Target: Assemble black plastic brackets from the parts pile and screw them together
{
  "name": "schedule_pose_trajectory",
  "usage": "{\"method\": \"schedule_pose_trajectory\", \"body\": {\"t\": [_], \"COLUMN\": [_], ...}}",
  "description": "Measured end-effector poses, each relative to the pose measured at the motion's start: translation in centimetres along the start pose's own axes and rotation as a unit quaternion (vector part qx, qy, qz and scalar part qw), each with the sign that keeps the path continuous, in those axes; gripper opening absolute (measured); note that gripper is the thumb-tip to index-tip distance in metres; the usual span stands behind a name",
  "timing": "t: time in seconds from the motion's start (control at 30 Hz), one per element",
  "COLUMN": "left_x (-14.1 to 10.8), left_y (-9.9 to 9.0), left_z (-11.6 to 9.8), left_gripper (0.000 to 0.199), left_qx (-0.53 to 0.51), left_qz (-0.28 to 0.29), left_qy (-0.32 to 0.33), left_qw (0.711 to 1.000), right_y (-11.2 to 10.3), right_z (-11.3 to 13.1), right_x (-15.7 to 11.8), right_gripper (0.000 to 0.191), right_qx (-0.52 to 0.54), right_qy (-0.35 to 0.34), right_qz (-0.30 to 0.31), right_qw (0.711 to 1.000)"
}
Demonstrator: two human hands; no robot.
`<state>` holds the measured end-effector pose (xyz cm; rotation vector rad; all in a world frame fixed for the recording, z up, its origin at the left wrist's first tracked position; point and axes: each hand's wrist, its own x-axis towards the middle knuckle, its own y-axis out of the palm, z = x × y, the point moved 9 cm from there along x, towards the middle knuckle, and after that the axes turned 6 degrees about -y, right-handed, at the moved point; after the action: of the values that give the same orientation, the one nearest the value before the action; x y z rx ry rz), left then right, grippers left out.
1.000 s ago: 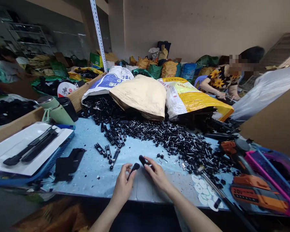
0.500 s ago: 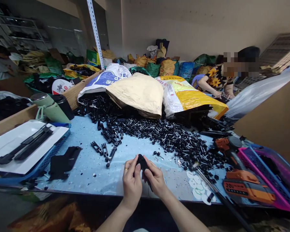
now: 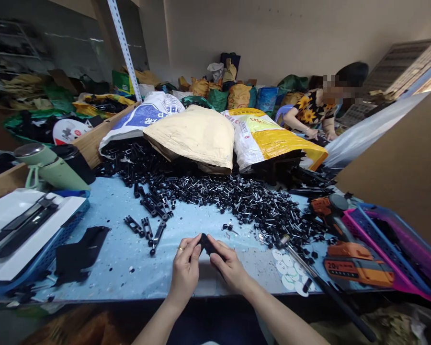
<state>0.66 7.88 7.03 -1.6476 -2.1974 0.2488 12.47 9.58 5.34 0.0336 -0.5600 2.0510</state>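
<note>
Between my two hands, just above the front of the blue table (image 3: 143, 268), is a small black plastic part (image 3: 207, 244). My left hand (image 3: 187, 266) pinches its left side, thumb against fingers, with a ring on one finger. On the other side my right hand (image 3: 230, 266) closes around it, thumb on top. The fingers cover much of the part, so its exact kind does not show. A few black jointed arms (image 3: 158, 235) lie to the left. Beyond my hands spreads a heap of black-headed screws (image 3: 244, 201).
An orange cordless drill (image 3: 359, 263), a metal-and-black rod (image 3: 309, 268) and white round stickers (image 3: 287, 266) lie right. A pink basket (image 3: 373, 247) stands beyond. Left are a green bottle (image 3: 53, 165), a white tray (image 3: 66, 206) and a flat black piece (image 3: 81, 254). Sacks (image 3: 194, 134) line the back.
The whole view has turned slightly, so most things sit further left in the picture. Both hands still hold the black part, its upper end now tilted more to the left.
</note>
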Motion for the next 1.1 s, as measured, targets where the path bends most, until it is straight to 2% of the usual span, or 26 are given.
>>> {"method": "schedule_pose_trajectory", "body": {"t": [0.07, 0.1, 0.17, 0.2, 0.27, 0.33, 0.4, 0.47, 0.6, 0.7, 0.77, 0.83, 0.87, 0.93, 0.97, 1.0, 1.03, 1.1], "left_x": [-0.3, -0.5, -0.8, -0.7, -0.5, -0.8, -1.2, -1.0, -0.5, -0.8, -0.8, -0.8, -0.7, -0.4, -0.3, -0.1, 0.0, -0.3], "left_y": [0.3, 0.4, 0.3, 0.4, 1.5, 3.7, 5.2, 5.6, 4.8, 3.9, 3.7, 4.1, 4.5, 5.8, 6.3, 6.6, 6.8, 7.1], "left_z": [1.9, 2.9, 4.0, 3.9, 2.3, 0.5, -0.3, -0.4, 0.4, 1.4, 1.5, 0.9, 0.4, -0.5, -0.7, -0.7, -0.6, -0.1], "left_gripper": [0.034, 0.036, 0.038, 0.040, 0.046, 0.052, 0.052, 0.051, 0.048, 0.046, 0.041, 0.046, 0.052, 0.056, 0.054, 0.051, 0.048, 0.045], "left_qx": [0.001, 0.010, 0.069, 0.117, 0.221, 0.294, 0.340, 0.378, 0.427, 0.426, 0.375, 0.263, 0.184, 0.010, -0.064, -0.120, -0.155, -0.170], "left_qz": [-0.020, -0.030, -0.038, -0.030, 0.036, 0.139, 0.212, 0.224, 0.205, 0.206, 0.204, 0.207, 0.210, 0.214, 0.204, 0.187, 0.171, 0.168], "left_qy": [-0.063, -0.097, -0.128, -0.112, -0.008, 0.123, 0.202, 0.217, 0.190, 0.147, 0.104, 0.048, 0.012, -0.071, -0.114, -0.152, -0.187, -0.237], "left_qw": [0.998, 0.995, 0.989, 0.986, 0.975, 0.938, 0.894, 0.872, 0.860, 0.868, 0.898, 0.941, 0.960, 0.974, 0.970, 0.963, 0.955, 0.942], "right_y": [-0.4, -1.3, -5.2, -8.3, -15.7, -22.6, -26.6, -28.7, -30.3, -30.2, -28.6, -24.4, -21.0, -13.5, -10.5, -8.2, -6.8, -6.0], "right_z": [-0.1, -0.3, -1.0, -1.6, -3.4, -6.2, -7.7, -8.8, -9.7, -9.0, -8.0, -6.7, -5.7, -3.7, -2.8, -2.0, -1.3, 1.0], "right_x": [0.7, 1.5, 3.9, 5.3, 8.0, 9.3, 10.8, 11.9, 11.4, 8.7, 5.9, 3.2, 2.5, 0.6, -0.4, -1.4, -2.1, -2.9], "right_gripper": [0.045, 0.045, 0.043, 0.042, 0.038, 0.039, 0.041, 0.036, 0.024, 0.024, 0.025, 0.025, 0.028, 0.033, 0.032, 0.029, 0.028, 0.031], "right_qx": [-0.072, -0.113, -0.189, -0.218, -0.278, -0.307, -0.292, -0.258, -0.174, -0.112, -0.078, -0.015, 0.065, 0.178, 0.185, 0.166, 0.103, -0.083], "right_qy": [0.002, -0.001, -0.004, 0.010, 0.086, 0.240, 0.304, 0.332, 0.340, 0.325, 0.310, 0.277, 0.231, 0.173, 0.154, 0.142, 0.125, 0.053], "right_qz": [0.038, 0.048, 0.013, -0.037, -0.162, -0.271, -0.309, -0.319, -0.325, -0.316, -0.302, -0.259, -0.208, -0.086, -0.055, -0.030, -0.023, -0.016], "right_qw": [0.997, 0.992, 0.982, 0.975, 0.943, 0.880, 0.853, 0.849, 0.865, 0.884, 0.898, 0.925, 0.948, 0.965, 0.969, 0.975, 0.987, 0.995]}}
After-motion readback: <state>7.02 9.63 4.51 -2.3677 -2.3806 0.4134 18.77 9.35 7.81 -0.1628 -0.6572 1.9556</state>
